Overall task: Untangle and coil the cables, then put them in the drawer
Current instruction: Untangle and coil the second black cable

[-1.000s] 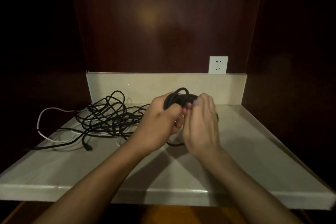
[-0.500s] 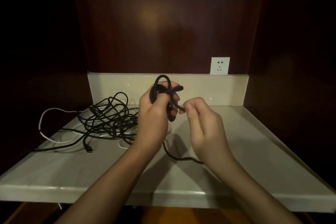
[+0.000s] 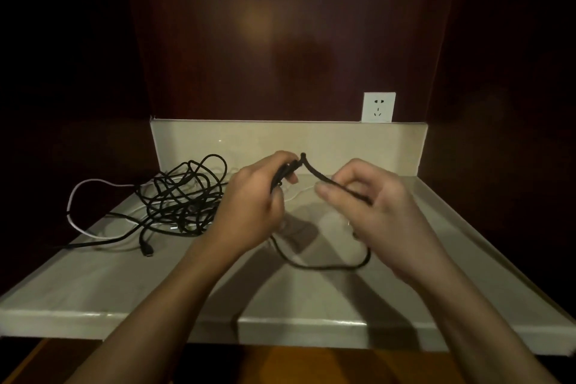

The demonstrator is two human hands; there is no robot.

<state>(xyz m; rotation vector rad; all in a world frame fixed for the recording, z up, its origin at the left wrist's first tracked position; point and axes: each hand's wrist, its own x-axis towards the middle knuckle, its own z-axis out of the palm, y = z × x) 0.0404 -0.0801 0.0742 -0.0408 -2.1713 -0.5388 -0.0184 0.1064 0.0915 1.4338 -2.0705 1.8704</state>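
Hands work above a pale stone countertop (image 3: 311, 299): the left hand (image 3: 249, 212) grips a small bundle of black cable (image 3: 314, 173), while the right hand (image 3: 374, 206) pinches the same cable between thumb and curled fingers, the slack drooping in a loop onto the counter between the wrists. Tangled black cables (image 3: 184, 193) and a white cable (image 3: 74, 196) lie heaped at the counter's left rear, well apart from a white wall socket (image 3: 378, 107) above the backsplash.

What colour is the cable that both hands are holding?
Black. The head view shows the cable stretched between the left hand and the right hand.
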